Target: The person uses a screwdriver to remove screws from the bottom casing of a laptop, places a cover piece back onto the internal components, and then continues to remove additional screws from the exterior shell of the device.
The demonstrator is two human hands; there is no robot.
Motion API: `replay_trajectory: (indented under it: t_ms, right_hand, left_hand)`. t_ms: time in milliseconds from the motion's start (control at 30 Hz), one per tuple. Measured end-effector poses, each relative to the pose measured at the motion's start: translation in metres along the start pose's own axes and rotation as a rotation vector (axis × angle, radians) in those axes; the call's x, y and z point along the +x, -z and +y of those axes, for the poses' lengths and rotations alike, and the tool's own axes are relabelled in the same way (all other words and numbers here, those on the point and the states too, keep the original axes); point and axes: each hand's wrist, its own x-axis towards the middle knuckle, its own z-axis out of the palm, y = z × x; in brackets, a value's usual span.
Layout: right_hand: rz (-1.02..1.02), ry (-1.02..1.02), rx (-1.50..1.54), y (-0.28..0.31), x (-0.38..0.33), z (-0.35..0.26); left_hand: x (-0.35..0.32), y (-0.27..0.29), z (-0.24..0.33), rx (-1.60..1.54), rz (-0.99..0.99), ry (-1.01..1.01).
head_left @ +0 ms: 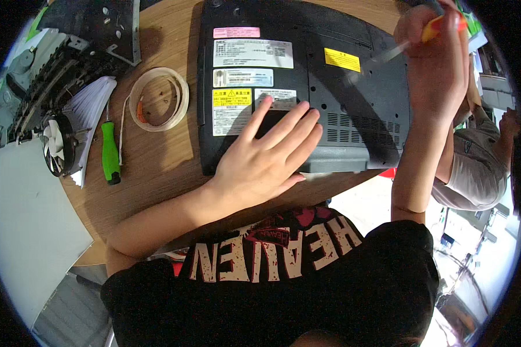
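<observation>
A dark grey laptop [353,81] lies upside down on the round wooden table [168,156], its underside covered with several stickers. My left hand [266,156] rests flat on its near left corner, fingers spread, holding nothing. My right hand [434,63] is raised over the laptop's right side and grips a screwdriver [414,41] with an orange and yellow handle. Its metal shaft slants down and left toward the laptop's underside near a yellow sticker [342,59].
A green-handled screwdriver [110,151] lies left of the laptop, beside a roll of clear tape [158,99] with small screws inside. A cooling fan [58,144], a white heat sink and dismantled metal parts [52,63] crowd the table's left. Another person [474,168] sits at right.
</observation>
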Motion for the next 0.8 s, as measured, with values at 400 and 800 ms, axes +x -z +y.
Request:
replay_trajectory:
  t_ms: [400,800]
  right_hand:
    - [-0.103,-0.235,0.287,0.018,0.002,-0.035]
    - [-0.238,0.126,0.120,0.083,0.001,-0.062]
  left_hand:
    - [-0.006,-0.014,-0.001,0.073,0.064,0.009]
    - [-0.011,-0.023,0.000,0.112,0.287,0.012]
